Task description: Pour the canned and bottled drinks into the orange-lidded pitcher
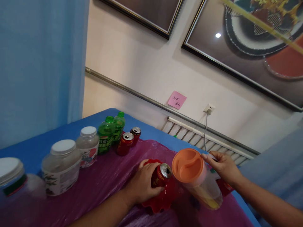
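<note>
My left hand (142,184) is wrapped around a red drink can (158,178), its opened top facing up and slightly tilted. The can is at a red scalloped-edge dish (161,204); whether its base touches the dish is hidden. My right hand (224,168) grips a clear plastic pitcher (205,193) near its upper right side, the thumb by the rim. The pitcher leans, its orange lid (187,165) toward the can and a little yellowish liquid low inside. Part of another red object (224,187) shows behind the pitcher.
Two red cans (125,145) and two green bottles (106,134) stand at the back left. Several white-lidded clear jars (62,168) line the left side. Purple plastic sheeting (104,186) covers the blue table (94,118). A radiator (184,132) and plugged socket (209,109) are beyond.
</note>
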Demonstrator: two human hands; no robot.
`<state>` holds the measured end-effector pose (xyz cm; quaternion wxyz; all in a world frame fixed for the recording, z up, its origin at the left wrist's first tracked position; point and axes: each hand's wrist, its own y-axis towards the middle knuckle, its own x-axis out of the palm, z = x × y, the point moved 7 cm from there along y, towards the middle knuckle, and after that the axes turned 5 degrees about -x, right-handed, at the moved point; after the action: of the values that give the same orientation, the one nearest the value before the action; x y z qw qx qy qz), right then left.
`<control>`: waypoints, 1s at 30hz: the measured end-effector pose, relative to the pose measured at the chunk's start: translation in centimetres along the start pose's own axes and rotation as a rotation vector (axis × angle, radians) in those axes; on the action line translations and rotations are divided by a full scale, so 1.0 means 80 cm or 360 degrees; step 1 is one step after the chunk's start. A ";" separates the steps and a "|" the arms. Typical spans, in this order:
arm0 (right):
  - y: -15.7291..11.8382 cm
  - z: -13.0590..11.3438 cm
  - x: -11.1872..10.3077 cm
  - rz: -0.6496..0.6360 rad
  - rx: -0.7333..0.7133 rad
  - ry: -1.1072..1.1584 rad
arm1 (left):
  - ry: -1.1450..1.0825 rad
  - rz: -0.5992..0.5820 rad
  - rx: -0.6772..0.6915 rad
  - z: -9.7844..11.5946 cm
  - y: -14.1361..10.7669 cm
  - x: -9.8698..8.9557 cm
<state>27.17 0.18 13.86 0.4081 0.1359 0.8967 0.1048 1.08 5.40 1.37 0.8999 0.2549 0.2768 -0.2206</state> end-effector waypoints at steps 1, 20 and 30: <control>0.000 0.001 0.000 -0.0006 0.0000 0.0005 | 0.0001 0.0003 0.0009 0.000 0.000 0.000; -0.002 0.002 0.000 -0.0021 0.0017 0.0013 | -0.0042 -0.0010 0.0000 -0.001 -0.001 0.002; -0.001 0.005 0.000 -0.0018 0.0025 -0.0033 | -0.0037 -0.0016 -0.0017 0.003 0.001 0.000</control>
<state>27.44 0.16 13.60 0.4169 0.1351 0.8939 0.0941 1.19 5.30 1.56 0.9033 0.2460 0.2688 -0.2266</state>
